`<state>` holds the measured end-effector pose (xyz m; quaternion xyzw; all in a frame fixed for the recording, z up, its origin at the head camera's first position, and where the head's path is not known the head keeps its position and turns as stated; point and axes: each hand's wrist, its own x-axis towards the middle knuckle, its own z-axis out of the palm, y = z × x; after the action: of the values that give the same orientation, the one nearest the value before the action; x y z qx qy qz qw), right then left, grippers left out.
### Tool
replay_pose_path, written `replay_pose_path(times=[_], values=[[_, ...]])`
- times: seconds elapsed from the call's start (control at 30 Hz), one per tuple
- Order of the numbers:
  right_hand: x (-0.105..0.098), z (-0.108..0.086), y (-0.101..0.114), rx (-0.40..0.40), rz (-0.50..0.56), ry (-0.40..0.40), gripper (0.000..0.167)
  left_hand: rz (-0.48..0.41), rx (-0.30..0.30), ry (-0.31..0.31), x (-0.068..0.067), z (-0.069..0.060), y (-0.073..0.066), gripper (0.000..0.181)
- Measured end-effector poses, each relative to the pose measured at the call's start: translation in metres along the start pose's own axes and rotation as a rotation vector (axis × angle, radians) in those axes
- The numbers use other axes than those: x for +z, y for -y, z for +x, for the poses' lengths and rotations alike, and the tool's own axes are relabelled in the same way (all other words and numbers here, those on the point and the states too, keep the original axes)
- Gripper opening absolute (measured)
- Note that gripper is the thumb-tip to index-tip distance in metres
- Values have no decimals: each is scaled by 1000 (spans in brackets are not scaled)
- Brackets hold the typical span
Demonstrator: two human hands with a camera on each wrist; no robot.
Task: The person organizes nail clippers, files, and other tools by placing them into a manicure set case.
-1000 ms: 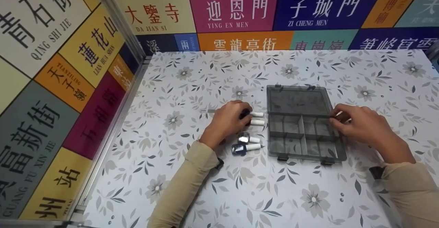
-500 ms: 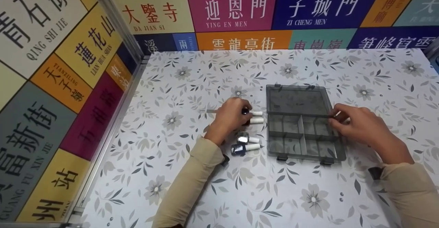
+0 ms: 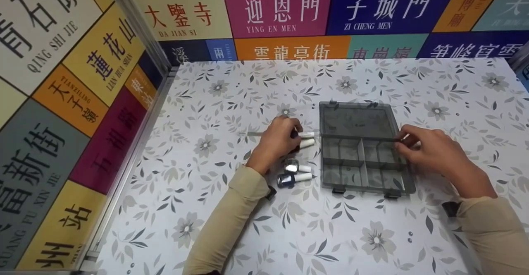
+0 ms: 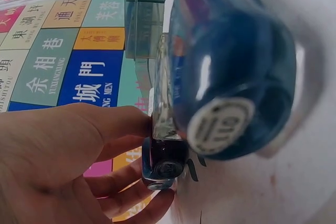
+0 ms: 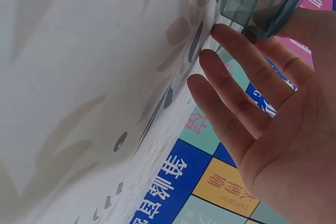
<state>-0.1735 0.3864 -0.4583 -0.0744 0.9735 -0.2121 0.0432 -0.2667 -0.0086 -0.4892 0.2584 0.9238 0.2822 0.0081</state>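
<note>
In the head view my left hand (image 3: 276, 144) pinches two nail polish bottles by their dark bodies, mostly hidden by the fingers; their white caps (image 3: 306, 143) point right. The left wrist view shows a dark red bottle (image 4: 168, 156) between thumb and fingers, with a blue one (image 4: 148, 161) against it. Just below the hand lie a clear, silvery bottle (image 3: 291, 166) and a dark blue bottle (image 3: 286, 180), both white-capped. My right hand (image 3: 434, 149) pinches the right edge of a grey see-through divided box (image 3: 324, 163) with thumb and index finger; its other fingers (image 5: 226, 85) extend loosely.
The box holds one large section at the back and several smaller compartments in front, with latches (image 3: 391, 193) along its near side. A floral-patterned table (image 3: 248, 84) lies beneath everything. Colourful panels with lettering (image 3: 281, 10) rise behind and at the left.
The nearer gripped bottle's cap has tilted and come closer to the farther one, as my left hand shifts slightly away from me. My right hand keeps its place at the box.
</note>
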Motion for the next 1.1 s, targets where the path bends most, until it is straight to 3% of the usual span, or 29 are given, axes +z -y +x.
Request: replay_pose_path(times=[0.17,0.27,0.4,0.5,0.7,1.1], values=[[0,-1,0,-7,5,2,14,-28,20,-19,33,17,35,19],[0,-1,0,-1,10,12,14,-16,2,18,29,15,26,20],[-1,-2,1,21,18,24,14,-41,6,36,27,15,25,22],[0,-2,1,18,19,21,13,-75,38,14,31,16,35,20],[0,-3,0,7,17,9,12,-73,64,5,-8,-4,-9,16],[0,-3,2,25,-9,19,16,-77,98,-1,-17,-6,-26,18]])
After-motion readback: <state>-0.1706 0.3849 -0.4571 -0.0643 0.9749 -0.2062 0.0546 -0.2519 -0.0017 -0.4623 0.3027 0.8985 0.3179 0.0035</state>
